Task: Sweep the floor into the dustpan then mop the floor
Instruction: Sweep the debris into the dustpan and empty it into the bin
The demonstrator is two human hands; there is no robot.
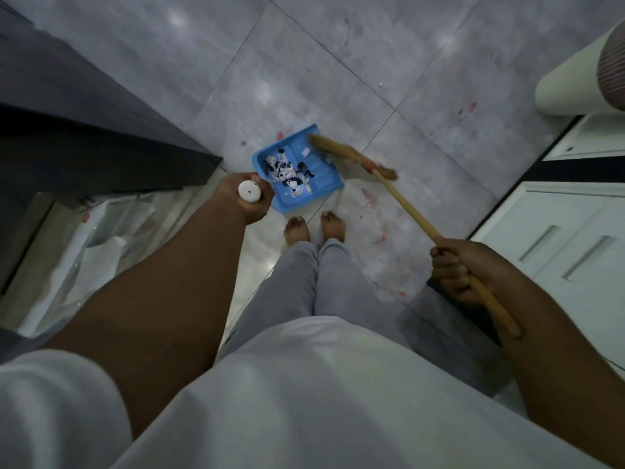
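1. The fingers of the left hand [248, 198] are wrapped tightly around the white-capped upright handle [249, 191], which is seen end-on from above.
2. The fingers of the right hand [460, 269] are clamped around the wooden broom handle [409, 211], with the stick's end projecting behind the fist along the forearm.
3. The blue dustpan [324, 179] is set on the floor just ahead of the bare feet [314, 228], below the left hand; its shaft is hidden by the hand, so the join between handle and pan cannot be made out.
4. Torn scraps [291, 174] in white and black are heaped inside the pan, mostly toward its near left side.
5. The broom head [341, 154] is laid across the pan's far right edge; the bristles are blurred, and whether they touch the pan appears likely but cannot be confirmed.
6. Reddish spots [368, 198] are scattered over the grey tiled floor [304, 62], to the right of the pan and near the feet.
7. A dark cabinet [84, 130] is seen on the left, with clear plastic sheeting [94, 231] at its base.
8. White panelled cupboards [568, 238] are seen on the right, with a cream cylindrical object [575, 76] above them.
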